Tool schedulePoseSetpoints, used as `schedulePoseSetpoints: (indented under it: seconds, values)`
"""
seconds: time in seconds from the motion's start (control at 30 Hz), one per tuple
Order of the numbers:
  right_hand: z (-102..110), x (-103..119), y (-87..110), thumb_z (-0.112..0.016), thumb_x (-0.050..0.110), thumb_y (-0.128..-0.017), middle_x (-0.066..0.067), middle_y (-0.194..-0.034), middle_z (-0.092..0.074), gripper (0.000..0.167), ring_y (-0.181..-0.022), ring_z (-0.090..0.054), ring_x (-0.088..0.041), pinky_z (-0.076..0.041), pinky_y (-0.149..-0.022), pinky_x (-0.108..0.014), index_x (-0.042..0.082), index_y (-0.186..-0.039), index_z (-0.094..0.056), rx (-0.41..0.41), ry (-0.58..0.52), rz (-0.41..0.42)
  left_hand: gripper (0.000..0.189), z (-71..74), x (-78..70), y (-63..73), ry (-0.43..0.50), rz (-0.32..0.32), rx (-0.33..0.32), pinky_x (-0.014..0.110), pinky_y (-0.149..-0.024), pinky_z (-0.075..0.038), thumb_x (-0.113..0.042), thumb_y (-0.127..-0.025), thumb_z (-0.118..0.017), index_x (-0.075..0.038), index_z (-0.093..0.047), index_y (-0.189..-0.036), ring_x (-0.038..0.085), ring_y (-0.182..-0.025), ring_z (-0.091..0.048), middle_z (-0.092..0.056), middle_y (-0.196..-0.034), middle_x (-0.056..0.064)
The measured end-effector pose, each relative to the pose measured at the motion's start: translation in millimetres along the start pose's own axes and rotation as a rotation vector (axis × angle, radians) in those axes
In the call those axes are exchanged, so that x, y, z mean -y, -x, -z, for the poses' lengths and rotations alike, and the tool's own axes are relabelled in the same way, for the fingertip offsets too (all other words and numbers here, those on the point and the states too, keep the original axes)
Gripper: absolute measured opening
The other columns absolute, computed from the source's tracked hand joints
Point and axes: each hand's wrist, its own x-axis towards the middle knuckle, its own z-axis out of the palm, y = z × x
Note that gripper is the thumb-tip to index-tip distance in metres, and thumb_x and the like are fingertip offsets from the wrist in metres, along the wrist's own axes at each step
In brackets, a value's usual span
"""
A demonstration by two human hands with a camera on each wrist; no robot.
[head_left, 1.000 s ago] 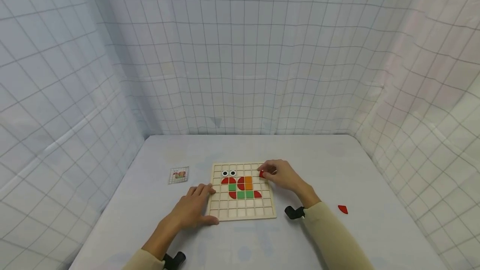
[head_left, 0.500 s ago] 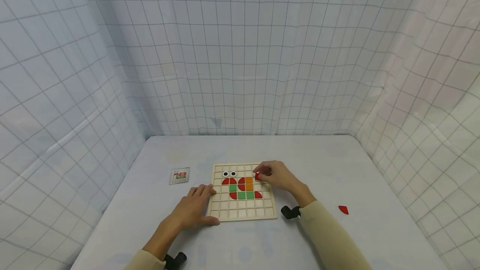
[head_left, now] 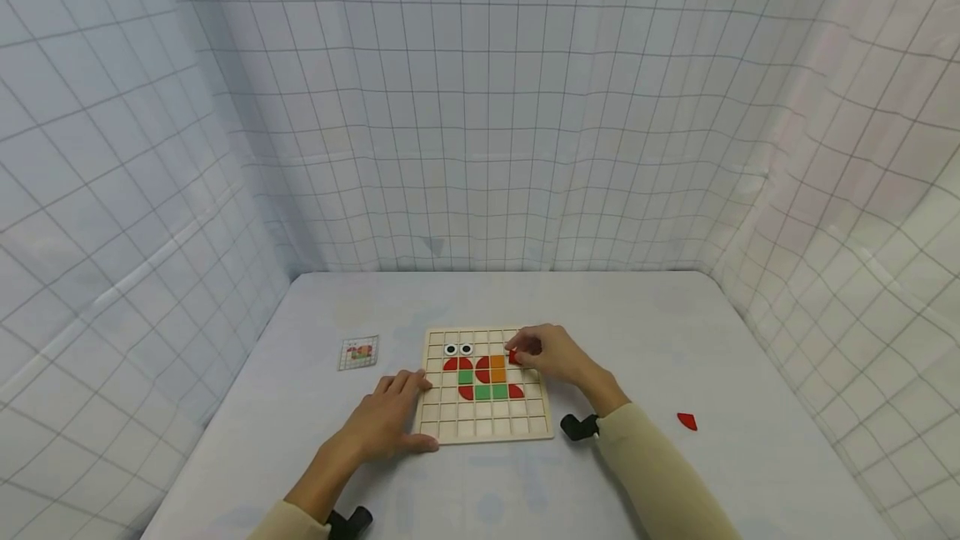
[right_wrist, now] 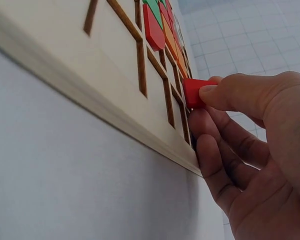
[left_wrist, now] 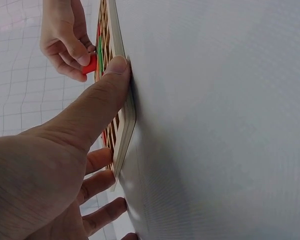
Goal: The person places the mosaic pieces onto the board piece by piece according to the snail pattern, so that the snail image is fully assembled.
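A wooden grid board (head_left: 450, 430) lies on the table, with red, green and orange tiles and two eye pieces (head_left: 458, 350) set in its cells. My right hand (head_left: 553, 352) pinches a red tile (right_wrist: 194, 93) between thumb and fingers, at the cell right of the orange squares (head_left: 498, 368). In the right wrist view one edge of that tile is down at the grid and it stands tilted. My left hand (head_left: 382, 419) rests at the board's left side, fingers spread, the thumb (left_wrist: 117, 65) touching the near edge and fingertips on the left rim.
A small picture card (head_left: 358, 352) with a coloured figure on a grid lies left of the board. One loose red quarter-round tile (head_left: 687, 421) is on the table (head_left: 615, 315) to the right, beyond my right sleeve. Grid-patterned curtains (head_left: 480, 107) surround the table.
My right hand has moved slightly left with the red tile, from the board's right part to beside the orange squares. The left hand and board have stayed in place.
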Motion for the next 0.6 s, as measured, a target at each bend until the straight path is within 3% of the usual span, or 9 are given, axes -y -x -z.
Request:
schedulePoseSetpoints:
  seconds: [0.6]
  values:
    - [-0.9,8.1,-1.1,-0.082,0.012,-0.109,0.004,-0.107,-0.083,0.013,-0.094,-0.069,-0.009,-0.06,-0.089,-0.027,0.018,-0.119,-0.088,0.013,0.013,-0.073,0.099,4.1,-3.0,-0.1,0.002,0.01,0.016,0.073,-0.119,-0.058,-0.054,-0.081,-0.106,-0.009,-0.063,-0.158,0.049,-0.15,-0.058,-0.061,-0.164,0.017]
